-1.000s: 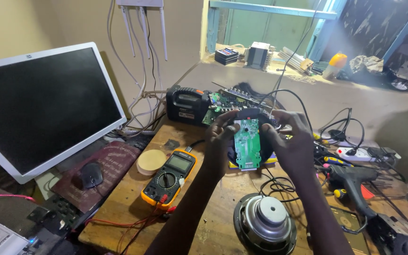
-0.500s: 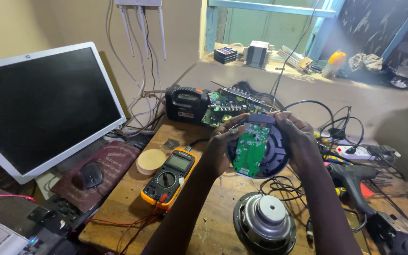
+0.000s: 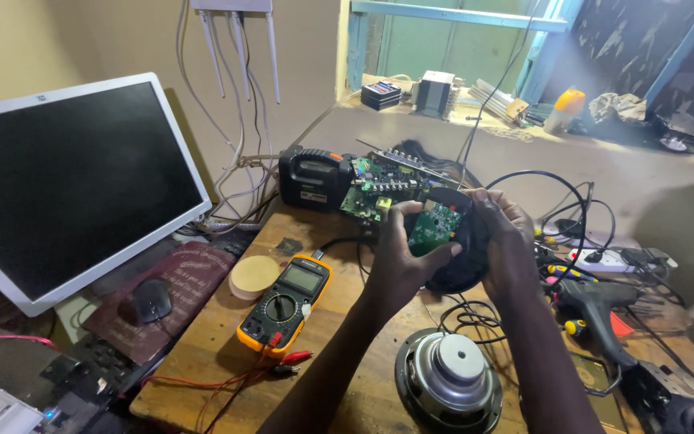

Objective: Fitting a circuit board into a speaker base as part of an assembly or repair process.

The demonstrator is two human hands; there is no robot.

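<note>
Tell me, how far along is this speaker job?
Done: the speaker driver already lies out on the wooden table. In hand: left hand and right hand hold the black housing with its green circuit board exposed. Left: reassembly; the multimeter lies untouched.

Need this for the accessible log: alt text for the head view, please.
Both hands, left hand and right hand, hold a round black speaker housing with a green circuit board over a wooden workbench. A yellow multimeter and a loose speaker driver lie on it; a dark monitor stands left.
</note>
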